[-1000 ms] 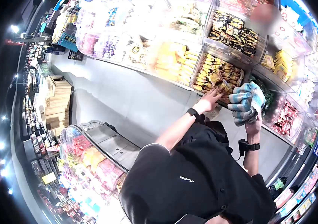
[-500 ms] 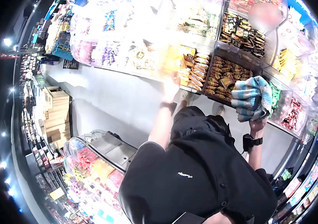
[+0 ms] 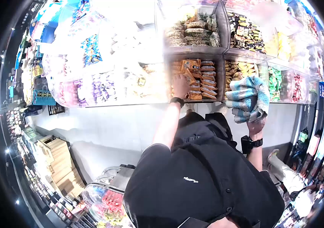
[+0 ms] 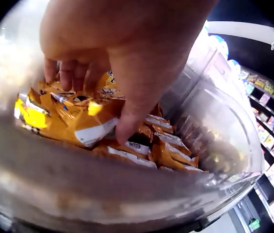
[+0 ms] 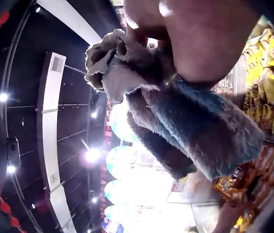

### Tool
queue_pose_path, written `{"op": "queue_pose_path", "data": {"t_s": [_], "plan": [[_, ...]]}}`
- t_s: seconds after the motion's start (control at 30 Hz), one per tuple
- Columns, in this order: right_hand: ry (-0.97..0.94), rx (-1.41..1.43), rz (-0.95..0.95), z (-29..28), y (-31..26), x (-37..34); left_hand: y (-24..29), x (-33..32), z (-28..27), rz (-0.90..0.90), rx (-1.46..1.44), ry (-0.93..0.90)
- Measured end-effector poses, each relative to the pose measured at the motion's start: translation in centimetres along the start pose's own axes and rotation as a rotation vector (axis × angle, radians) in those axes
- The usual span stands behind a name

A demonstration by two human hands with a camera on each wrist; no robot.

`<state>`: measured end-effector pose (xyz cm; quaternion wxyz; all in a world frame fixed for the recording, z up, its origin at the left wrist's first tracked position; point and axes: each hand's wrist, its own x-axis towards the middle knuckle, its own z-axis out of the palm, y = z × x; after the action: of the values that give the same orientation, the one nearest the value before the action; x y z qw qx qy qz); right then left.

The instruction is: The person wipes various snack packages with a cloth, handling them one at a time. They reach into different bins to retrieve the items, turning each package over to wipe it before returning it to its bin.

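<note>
A light-looking packet, best held by its edge, was pinched by the left hand. Cloth was gripped by the right hand.

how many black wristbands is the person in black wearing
2: a left band behind the left hand, which touches the orange packets; a right band behind the right hand, which holds the striped cloth. Neither is hidden.

Left hand: cut off by the left wrist view's upper edge; fingertips hidden behind an orange packet, so a grip cannot be confirmed. Right hand: largely covered by striped cloth in the head view. Shirt lettering: too small to read.
</note>
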<state>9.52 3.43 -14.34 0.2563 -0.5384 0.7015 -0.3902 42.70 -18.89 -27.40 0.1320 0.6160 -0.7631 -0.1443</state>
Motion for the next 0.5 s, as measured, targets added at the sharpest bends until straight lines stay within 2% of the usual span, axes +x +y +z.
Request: {"op": "queue_pose_path", "data": {"t_s": [0.1,0.17,0.2,0.27,0.3,0.33,0.37,0.4,0.47,0.5], "plan": [[0.078,0.509,0.107,1.5,-3.5,-0.5,-0.5,0.7,-1.5,-0.084,-0.331,-0.290],[0.053,1.192,0.284,2.3,-7.3,0.4,-0.6,0.5,-2.6,-0.221,-1.008,-0.462],[0.086,1.506,0.391,2.6,-9.5,1.0,1.6,0.0,-8.4,-0.219,-1.071,-0.500],[0.043,1.409,0.320,3.9,-13.4,2.3,4.0,-1.2,-15.5,-0.265,-1.455,-0.625],[0.123,1.374,0.255,5.3,-12.9,1.6,4.5,-2.2,-16.9,-0.178,-1.614,-0.632],[0.025,1.341,0.150,6.4,-15.1,2.4,4.8,-3.0,-17.5,-0.088,-1.774,-0.635],[0.055,1.227,0.172,8.1,-16.4,2.3,5.0,-3.6,-17.0,-0.177,-1.783,-0.630],[0.084,1.113,0.193,9.7,-17.5,2.1,6.1,-4.0,-19.0,-0.158,-1.762,-0.623],[-0.072,0.817,0.034,11.3,-20.9,2.7,7.6,-4.8,-21.7,-0.071,-1.712,-0.563],[-0.122,0.684,-0.059,11.9,-22.4,3.2,7.4,-4.6,-22.1,-0.089,-1.497,-0.589]]}}
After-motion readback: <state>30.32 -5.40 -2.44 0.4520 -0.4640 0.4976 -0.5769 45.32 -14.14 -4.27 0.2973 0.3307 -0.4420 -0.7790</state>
